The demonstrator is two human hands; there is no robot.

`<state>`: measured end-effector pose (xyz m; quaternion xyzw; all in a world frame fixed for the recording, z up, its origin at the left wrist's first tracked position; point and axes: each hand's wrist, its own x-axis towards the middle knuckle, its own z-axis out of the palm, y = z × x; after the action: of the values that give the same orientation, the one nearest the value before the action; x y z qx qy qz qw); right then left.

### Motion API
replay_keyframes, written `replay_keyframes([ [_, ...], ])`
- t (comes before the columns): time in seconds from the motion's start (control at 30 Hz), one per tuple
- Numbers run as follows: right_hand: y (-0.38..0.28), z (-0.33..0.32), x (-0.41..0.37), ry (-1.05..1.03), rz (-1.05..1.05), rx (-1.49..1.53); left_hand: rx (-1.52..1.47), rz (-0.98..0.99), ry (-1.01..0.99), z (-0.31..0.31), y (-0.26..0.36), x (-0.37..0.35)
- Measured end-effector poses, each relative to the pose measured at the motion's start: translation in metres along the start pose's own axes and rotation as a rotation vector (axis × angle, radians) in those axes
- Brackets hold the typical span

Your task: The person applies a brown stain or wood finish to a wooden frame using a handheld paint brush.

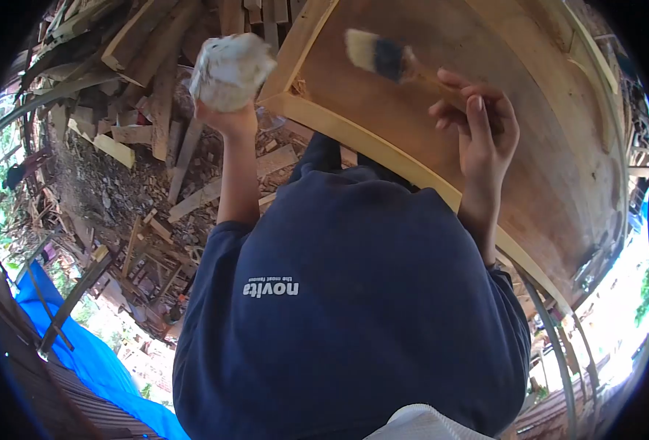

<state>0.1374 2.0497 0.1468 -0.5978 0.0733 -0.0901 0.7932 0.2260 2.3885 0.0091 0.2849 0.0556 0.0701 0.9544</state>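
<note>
My left hand [225, 119] is wrapped around the lower end of a white, grey-smeared container [233, 72], held up to the left of the wooden panel's corner. What is inside it does not show. In my right hand [489, 132] is a paintbrush [390, 60], gripped by its handle between thumb and fingers. Its pale bristles point left, past a dark band. The brush overlaps the brown face of a large wooden panel [551, 172], which has a lighter wooden frame [368, 137] along its near edge.
Wood offcuts [145, 37] lie piled at the upper left. Chips and scraps [266, 161] cover the ground below the left arm. A blue tarp [97, 367] hangs at the lower left, near corrugated sheeting [82, 403]. Curved rods [559, 359] stand at the lower right.
</note>
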Motion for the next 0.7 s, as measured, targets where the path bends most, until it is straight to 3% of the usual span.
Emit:
replay_keyframes([
  [0.03,-0.010,0.012,-0.004,-0.089,-0.039,-0.013,0.012,-0.004,-0.007,0.020,0.004,-0.009],
  [0.1,-0.026,0.040,-0.011,-0.120,-0.022,-0.063,0.400,-0.209,0.079,0.051,0.003,-0.027],
  [0.13,-0.030,0.050,-0.013,-0.159,-0.005,-0.125,0.504,-0.215,-0.071,0.047,-0.001,-0.038],
  [0.17,-0.028,0.056,-0.011,-0.149,-0.013,-0.123,0.236,-0.398,-0.008,0.008,-0.016,-0.038],
  [0.2,-0.025,0.059,-0.005,-0.351,-0.016,-0.247,-0.036,-0.577,0.057,-0.024,-0.029,-0.035],
  [0.23,-0.024,0.060,-0.003,-0.553,-0.017,-0.374,-0.034,-0.583,0.046,-0.012,-0.033,-0.037],
  [0.37,-0.030,0.064,-0.007,-0.549,0.038,-0.363,0.002,-0.694,-0.084,0.019,-0.063,-0.057],
  [0.47,-0.028,0.063,-0.010,-0.473,-0.126,-0.614,-0.001,-0.748,-0.102,0.050,-0.062,-0.071],
  [0.53,-0.037,0.063,-0.012,-0.680,0.160,-0.539,-0.042,-0.808,-0.050,0.055,-0.063,-0.074],
  [0.57,-0.035,0.062,-0.014,-0.681,0.158,-0.539,-0.090,-0.814,-0.062,0.051,-0.066,-0.074],
  [0.63,-0.027,0.059,-0.018,-0.425,-0.020,-0.498,-0.070,-0.795,-0.046,0.037,-0.076,-0.073],
  [0.7,-0.027,0.058,-0.017,-0.513,0.036,-0.544,-0.006,-0.784,-0.035,0.033,-0.075,-0.076],
])
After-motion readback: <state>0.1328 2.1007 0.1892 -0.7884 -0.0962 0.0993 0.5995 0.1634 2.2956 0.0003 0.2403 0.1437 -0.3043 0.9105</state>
